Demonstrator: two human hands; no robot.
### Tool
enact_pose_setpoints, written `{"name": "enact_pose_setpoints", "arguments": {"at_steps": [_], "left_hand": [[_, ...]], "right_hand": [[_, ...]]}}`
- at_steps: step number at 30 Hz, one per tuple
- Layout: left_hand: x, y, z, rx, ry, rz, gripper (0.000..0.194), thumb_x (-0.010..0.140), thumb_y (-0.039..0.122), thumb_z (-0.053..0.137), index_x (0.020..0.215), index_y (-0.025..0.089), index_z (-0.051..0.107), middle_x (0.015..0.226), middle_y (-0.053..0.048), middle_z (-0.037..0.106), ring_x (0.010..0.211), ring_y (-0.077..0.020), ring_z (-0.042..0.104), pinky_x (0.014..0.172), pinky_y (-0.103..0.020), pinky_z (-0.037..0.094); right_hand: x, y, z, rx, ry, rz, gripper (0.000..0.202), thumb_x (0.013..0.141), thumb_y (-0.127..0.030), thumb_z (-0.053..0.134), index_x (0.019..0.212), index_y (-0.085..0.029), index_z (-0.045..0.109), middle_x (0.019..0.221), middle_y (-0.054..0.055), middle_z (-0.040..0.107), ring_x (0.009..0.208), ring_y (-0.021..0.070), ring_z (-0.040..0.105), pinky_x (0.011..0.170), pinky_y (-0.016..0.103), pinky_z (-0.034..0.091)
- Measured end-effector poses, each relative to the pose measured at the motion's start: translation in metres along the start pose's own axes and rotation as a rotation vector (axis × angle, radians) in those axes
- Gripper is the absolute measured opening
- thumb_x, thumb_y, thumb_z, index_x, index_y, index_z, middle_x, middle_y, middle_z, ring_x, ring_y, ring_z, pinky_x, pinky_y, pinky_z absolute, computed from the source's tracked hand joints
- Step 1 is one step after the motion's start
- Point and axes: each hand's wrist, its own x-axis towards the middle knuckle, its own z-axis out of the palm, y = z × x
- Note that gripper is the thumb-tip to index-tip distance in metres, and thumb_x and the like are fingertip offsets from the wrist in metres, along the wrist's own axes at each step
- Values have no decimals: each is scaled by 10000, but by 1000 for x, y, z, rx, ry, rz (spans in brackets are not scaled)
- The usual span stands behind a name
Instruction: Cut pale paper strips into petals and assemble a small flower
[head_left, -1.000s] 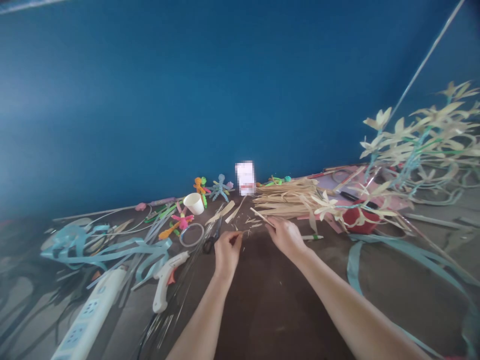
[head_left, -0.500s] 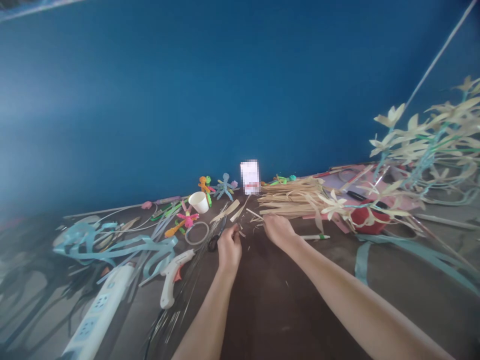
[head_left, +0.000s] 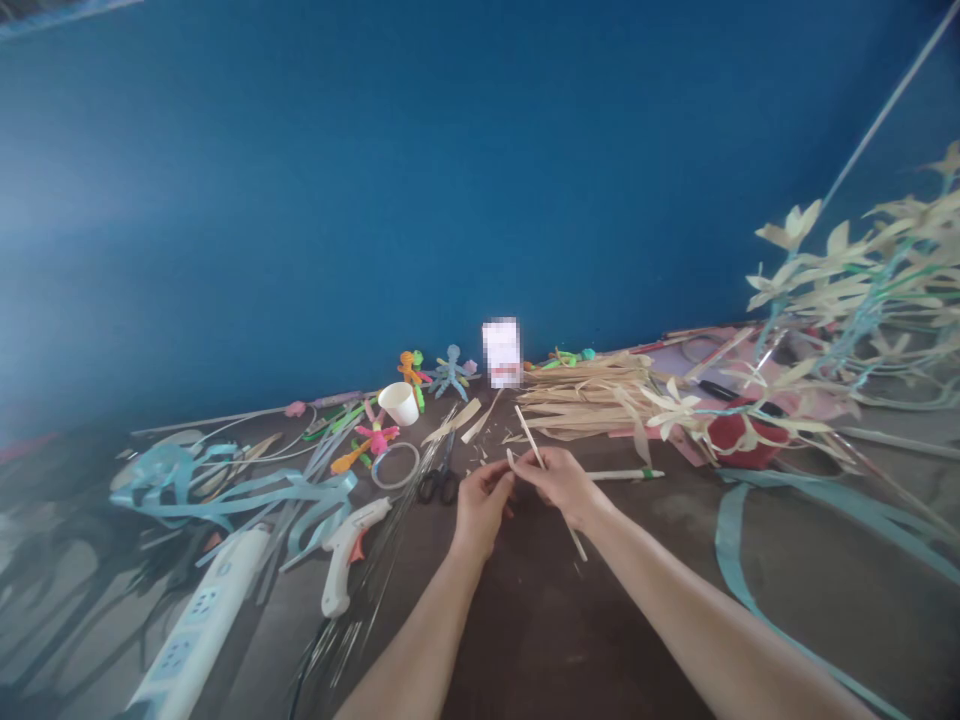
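Over the brown tabletop (head_left: pixel 525 640), my left hand (head_left: pixel 480 508) and my right hand (head_left: pixel 562 484) meet with fingertips together. My right hand is closed around a thin pale stick (head_left: pixel 527 432) that slants past the fingers, its lower end showing below the hand. A small pale petal-shaped piece (head_left: pixel 511 459) pokes up between the fingertips, by the left thumb. My left hand is closed in a pinch there; its inner fingers are partly hidden. Black-handled scissors (head_left: pixel 429 487) lie just left of my left hand. Small pale scraps are scattered beyond the hands.
Left are a white glue gun (head_left: pixel 337 570), thin wires, a paper cup (head_left: pixel 399 403), a tape ring (head_left: pixel 395 465), blue ribbon (head_left: pixel 247 495) and a power strip (head_left: pixel 202 620). Right are pale dried strips (head_left: pixel 585 395), a white-green pen (head_left: pixel 622 475) and pale artificial flowers (head_left: pixel 877 270).
My right hand has drawn back toward my left, and the stick now slants across it. My left hand has shifted slightly right, uncovering the scissors' handles. The petal-shaped piece now shows between the fingertips.
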Motion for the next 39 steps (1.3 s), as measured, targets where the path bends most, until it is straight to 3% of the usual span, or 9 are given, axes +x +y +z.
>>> {"name": "enact_pose_setpoints", "arguments": {"at_steps": [4,8,13,16,21,28,32,36,39], "left_hand": [[1,0,-1,-103,-18,-55,341,623,318,615,895,113,624,591,-22,564,493,-88,480,365,-165,358],[6,-4,-5,-235,53,-186,315,564,302,665,813,112,630,578,-5,557,449,-58,456,371,-158,351],[8,-3,-7,-356,50,-225,292,562,282,677,795,123,604,684,-23,594,466,-36,461,388,-138,338],[5,1,-6,-350,22,-226,277,565,292,676,770,127,591,699,-18,590,478,-40,467,395,-140,344],[1,5,-4,-283,-38,-227,270,564,325,670,728,127,588,636,4,553,472,-48,455,382,-146,343],[0,2,-4,-323,-140,-242,247,613,292,646,787,127,589,595,26,506,475,-45,441,370,-137,348],[1,2,-5,-361,-130,-269,227,618,250,650,792,126,576,654,11,523,497,-41,448,375,-130,357],[1,2,-5,-380,-123,-280,196,627,241,644,763,132,553,667,6,523,501,-42,451,367,-125,351],[1,3,-6,-356,-132,-278,180,636,257,634,732,132,547,638,12,511,492,-43,446,368,-127,353]], "right_hand": [[0,5,5,-30,81,-17,237,680,-360,525,606,-135,548,522,-18,498,493,87,435,474,191,336],[-3,0,-5,-151,54,-75,211,692,-351,522,714,-144,557,580,-14,526,541,107,472,521,209,364],[-18,-15,-23,-184,-98,-171,347,849,-324,298,1145,-186,416,579,-23,528,564,114,504,602,239,384],[-21,-18,-25,-161,-244,-151,390,863,-271,275,1241,-180,292,501,-49,499,521,110,500,611,242,387],[-20,-16,-22,-98,-369,-92,320,851,-233,291,1153,-149,354,528,-35,542,531,100,495,568,213,374],[-18,-15,-23,8,-377,-46,231,846,-252,291,1039,-166,386,525,-42,542,459,80,445,495,183,334],[-16,-10,-22,-17,-282,-66,194,843,-230,267,974,-178,401,521,-49,533,457,85,449,511,193,341],[-14,-6,-24,-233,-91,-105,189,835,-242,278,884,-186,451,548,-32,535,524,112,490,551,215,348],[-15,-7,-24,-367,-82,-154,174,808,-248,346,821,-196,512,634,-9,570,570,122,514,555,212,344]]}}
